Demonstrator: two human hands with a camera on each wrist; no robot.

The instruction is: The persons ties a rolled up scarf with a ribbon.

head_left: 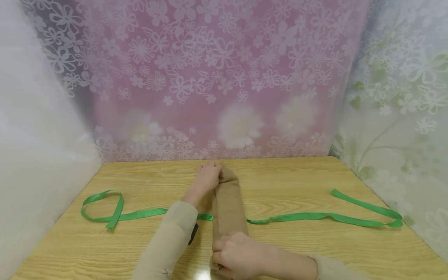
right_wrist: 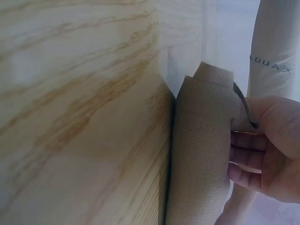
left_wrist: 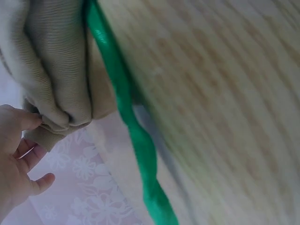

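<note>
A brown ribbed cloth point(head_left: 229, 210), folded into a long narrow strip, lies front to back on the table. My left hand point(head_left: 209, 175) pinches its far end; in the left wrist view, that hand point(left_wrist: 21, 154) has finger and thumb at the layered folds point(left_wrist: 61, 93). At the near end, my right hand point(head_left: 241, 254) grips the cloth. Seen from the right wrist, the fingers of this hand point(right_wrist: 276, 150) hold the rolled edge, and a loose flap point(right_wrist: 213, 75) sticks out at the end. A green ribbon point(head_left: 308, 216) runs crosswise beneath the cloth, its middle hidden.
The ribbon's left part point(head_left: 120, 202) curls into a loop, and its right part folds back near the table's right side. A wood-grain table point(head_left: 287, 252) carries everything. Flowered sheets point(head_left: 224, 77) stand behind and at the right, with a whitish sheet point(head_left: 45, 147) at the left.
</note>
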